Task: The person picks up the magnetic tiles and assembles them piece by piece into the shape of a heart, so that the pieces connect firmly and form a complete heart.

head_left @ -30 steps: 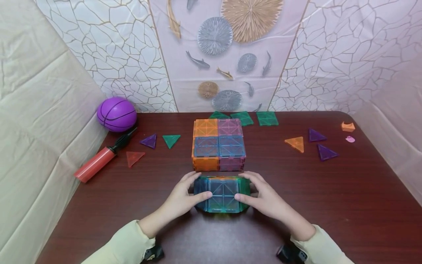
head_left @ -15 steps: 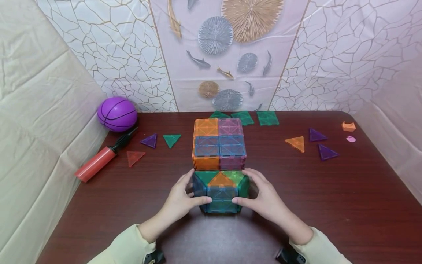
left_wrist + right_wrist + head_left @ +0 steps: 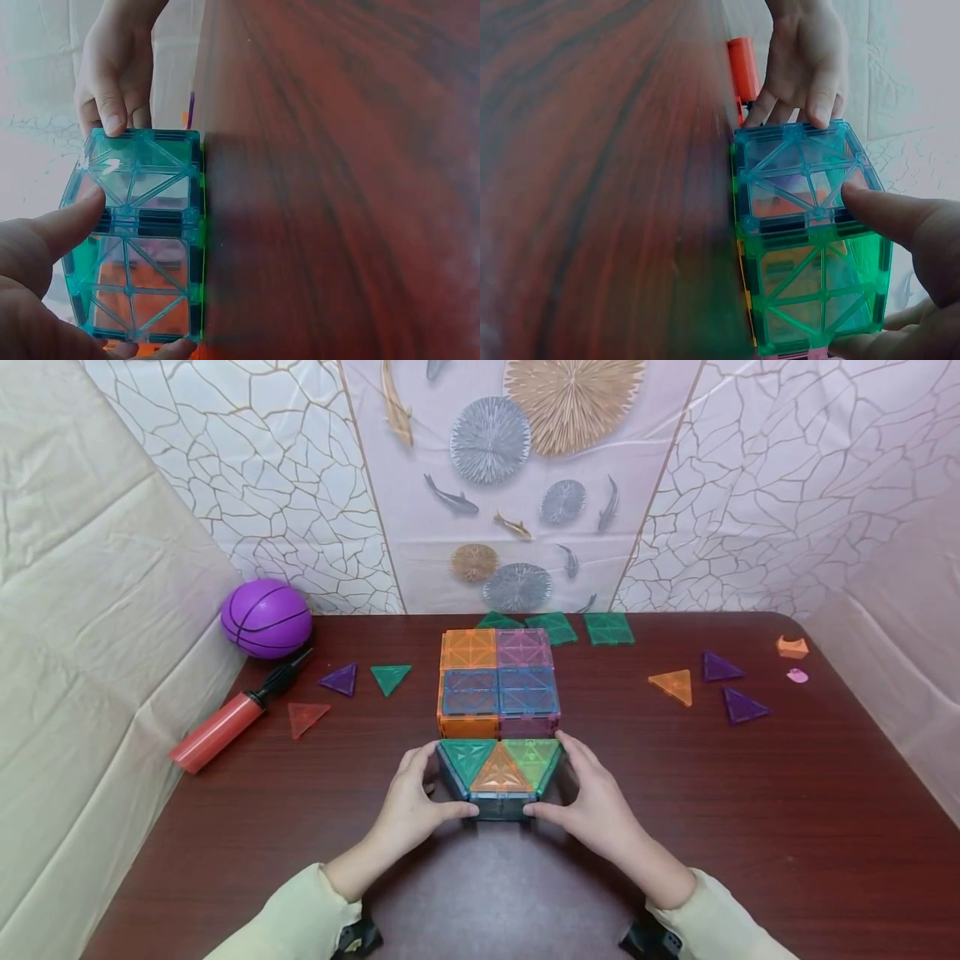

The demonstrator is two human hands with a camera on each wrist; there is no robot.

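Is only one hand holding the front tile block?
No, the left hand and right hand grip the front tile block at opposite ends.

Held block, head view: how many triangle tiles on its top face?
3: dark green triangle toward the left hand, orange triangle in the middle, light green triangle toward the right hand. The underside is hidden in that view.

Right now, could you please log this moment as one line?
left hand: grips trapezoid block; right hand: grips same block; position: in front of tile box
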